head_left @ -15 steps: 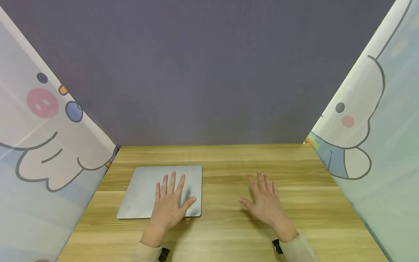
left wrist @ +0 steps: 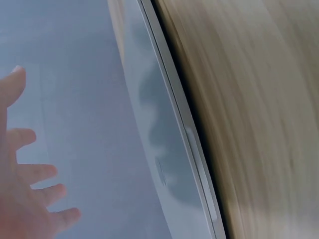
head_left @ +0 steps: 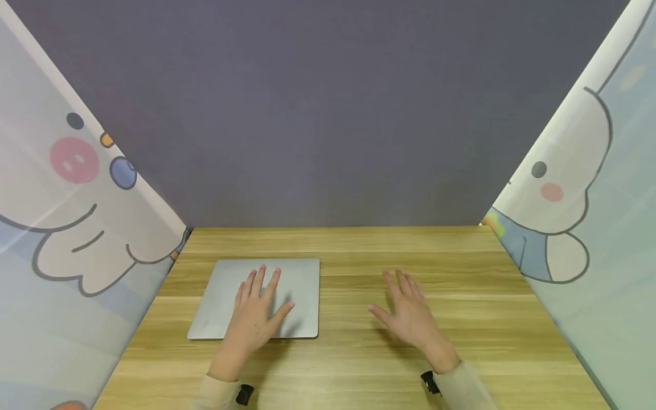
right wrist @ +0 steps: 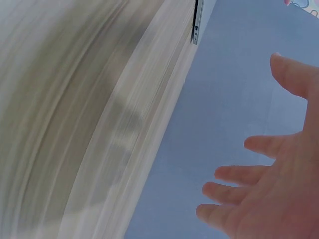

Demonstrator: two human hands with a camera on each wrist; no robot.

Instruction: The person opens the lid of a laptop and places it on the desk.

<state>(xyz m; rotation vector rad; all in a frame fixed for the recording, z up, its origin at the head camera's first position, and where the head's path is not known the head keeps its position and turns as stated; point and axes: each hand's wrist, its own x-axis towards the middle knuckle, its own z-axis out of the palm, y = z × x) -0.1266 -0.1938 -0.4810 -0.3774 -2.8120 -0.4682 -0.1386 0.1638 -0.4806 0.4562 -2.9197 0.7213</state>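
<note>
A closed silver laptop [head_left: 299, 296] lies flat on the left part of the wooden table. Above its lid, my left hand [head_left: 252, 320] hovers with fingers spread and straight, holding nothing. In the left wrist view, a gap separates the hand [left wrist: 22, 184] from the laptop's lid [left wrist: 162, 149], where its shadow falls. Over bare wood to the right of the laptop hangs my right hand [head_left: 410, 319], fingers extended and nothing held. The right wrist view shows that hand [right wrist: 269, 184] raised off the table, with the laptop's edge [right wrist: 198, 22] near the top.
The wooden table [head_left: 359, 364] meets a dark grey panel [head_left: 328, 114] at its back. Cartoon-printed curtains stand along the left [head_left: 31, 319] and right [head_left: 615, 319] sides. Each sleeve cuff has a dark strap piece near it.
My left hand has shifted left and turned slightly above the laptop. The right hand has drifted a little left, its fingers closer together. The head view has shifted slightly.
</note>
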